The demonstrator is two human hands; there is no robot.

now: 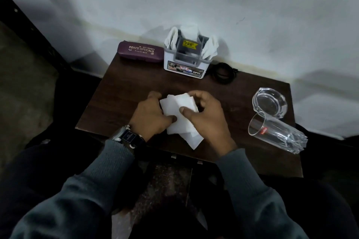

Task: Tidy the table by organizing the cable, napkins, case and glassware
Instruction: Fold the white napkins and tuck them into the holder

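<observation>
Dark wooden tabletop (pixel 120 91), as I see it through the head camera.

Far edge, left to right: a purple spectacle case (pixel 140 51) at the far left corner; a white napkin holder (pixel 184 65) at the middle, with napkins standing in it; a coiled black cable (pixel 223 73) just beside the holder.

Right edge: a clear glass ashtray (pixel 269 102); nearer me, a drinking glass (pixel 277 132) on its side, its rim just beside the ashtray.

Centre: loose white napkins (pixel 181 102) between my left hand (pixel 151 116) and right hand (pixel 207 116), one corner near the near edge.
</observation>
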